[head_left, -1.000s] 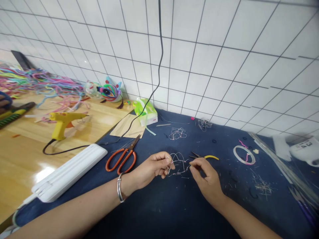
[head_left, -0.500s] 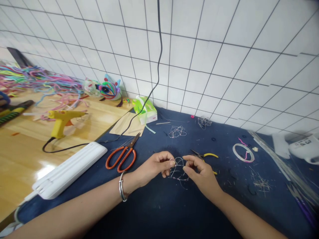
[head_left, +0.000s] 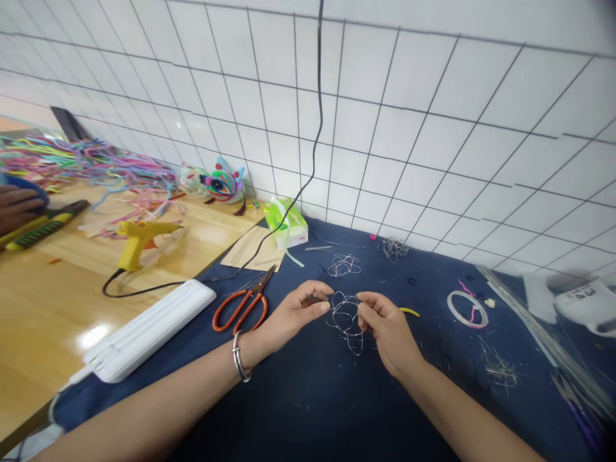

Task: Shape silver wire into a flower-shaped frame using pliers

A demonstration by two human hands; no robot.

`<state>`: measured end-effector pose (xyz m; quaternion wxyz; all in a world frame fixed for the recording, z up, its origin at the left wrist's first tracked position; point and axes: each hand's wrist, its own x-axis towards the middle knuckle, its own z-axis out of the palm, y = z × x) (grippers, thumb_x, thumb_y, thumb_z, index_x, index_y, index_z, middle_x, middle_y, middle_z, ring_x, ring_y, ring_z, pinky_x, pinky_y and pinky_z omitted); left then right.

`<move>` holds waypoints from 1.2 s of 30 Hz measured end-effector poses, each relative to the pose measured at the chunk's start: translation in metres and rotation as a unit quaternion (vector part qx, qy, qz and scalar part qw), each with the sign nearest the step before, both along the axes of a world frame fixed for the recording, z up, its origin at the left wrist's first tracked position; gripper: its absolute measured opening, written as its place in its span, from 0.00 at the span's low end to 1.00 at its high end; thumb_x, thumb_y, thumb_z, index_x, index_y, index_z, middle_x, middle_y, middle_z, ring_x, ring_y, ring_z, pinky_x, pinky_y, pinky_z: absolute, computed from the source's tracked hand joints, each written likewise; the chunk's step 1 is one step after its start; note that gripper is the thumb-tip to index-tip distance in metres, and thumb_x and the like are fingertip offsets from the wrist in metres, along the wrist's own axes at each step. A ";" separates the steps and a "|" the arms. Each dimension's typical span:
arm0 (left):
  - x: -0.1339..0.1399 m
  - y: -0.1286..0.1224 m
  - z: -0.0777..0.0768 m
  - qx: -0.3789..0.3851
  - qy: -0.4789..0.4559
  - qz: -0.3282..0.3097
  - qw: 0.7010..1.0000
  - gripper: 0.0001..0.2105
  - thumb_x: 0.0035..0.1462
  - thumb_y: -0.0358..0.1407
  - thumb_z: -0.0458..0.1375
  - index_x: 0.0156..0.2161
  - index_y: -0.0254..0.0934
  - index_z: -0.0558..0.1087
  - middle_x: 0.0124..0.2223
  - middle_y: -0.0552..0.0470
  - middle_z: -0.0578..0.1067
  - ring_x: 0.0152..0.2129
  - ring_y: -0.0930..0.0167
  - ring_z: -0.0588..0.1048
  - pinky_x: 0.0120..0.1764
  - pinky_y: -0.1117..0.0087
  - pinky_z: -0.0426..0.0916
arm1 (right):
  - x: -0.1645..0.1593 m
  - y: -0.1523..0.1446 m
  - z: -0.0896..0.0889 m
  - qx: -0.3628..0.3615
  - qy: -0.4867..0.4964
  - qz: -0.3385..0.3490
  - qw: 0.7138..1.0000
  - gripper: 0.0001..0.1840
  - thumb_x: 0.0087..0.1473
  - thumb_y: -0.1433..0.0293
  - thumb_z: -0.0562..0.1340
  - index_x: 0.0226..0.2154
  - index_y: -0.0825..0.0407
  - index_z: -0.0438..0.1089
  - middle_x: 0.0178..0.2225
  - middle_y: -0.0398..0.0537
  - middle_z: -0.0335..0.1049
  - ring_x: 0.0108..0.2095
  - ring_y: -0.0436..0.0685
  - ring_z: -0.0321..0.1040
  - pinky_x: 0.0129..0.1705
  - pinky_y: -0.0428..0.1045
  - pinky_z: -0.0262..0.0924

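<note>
A wire frame point(head_left: 347, 314) of thin silvery loops, with small pinkish spots along it, hangs between my hands above the dark blue cloth. My right hand point(head_left: 391, 330) pinches its right side between thumb and fingers. At the frame's left edge is my left hand point(head_left: 296, 312), its thumb and forefinger apart; whether the fingertips touch the wire I cannot tell. Behind my right hand, a yellow plier handle point(head_left: 410, 312) sticks out, the rest hidden. Orange-handled scissors point(head_left: 240, 308) lie open left of my left hand.
Another bent wire shape point(head_left: 344, 265) and a wire tangle point(head_left: 394, 249) lie farther back. A white power strip point(head_left: 151, 330), yellow glue gun point(head_left: 137, 242) and pipe cleaners point(head_left: 110, 163) are left. Someone else's hand point(head_left: 17, 208) shows there. A tape ring point(head_left: 466, 309) and wire scraps point(head_left: 501, 370) lie right.
My left thumb and forefinger have parted from their pinch on the wire. The frame has turned in my right hand, a loop now pointing down. Another person's hand has come into view at left.
</note>
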<state>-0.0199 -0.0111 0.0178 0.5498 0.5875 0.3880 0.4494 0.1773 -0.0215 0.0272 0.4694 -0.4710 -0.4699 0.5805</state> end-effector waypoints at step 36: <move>0.030 0.007 0.024 -0.025 -0.101 0.071 0.992 0.07 0.53 0.36 0.55 0.30 0.34 0.69 0.29 0.52 0.71 0.30 0.73 0.68 0.37 0.72 0.61 | 0.015 0.026 0.019 0.084 0.023 -0.027 0.996 0.12 0.49 0.66 0.60 0.39 0.51 0.67 0.28 0.43 0.65 0.29 0.51 0.65 0.34 0.48 0.59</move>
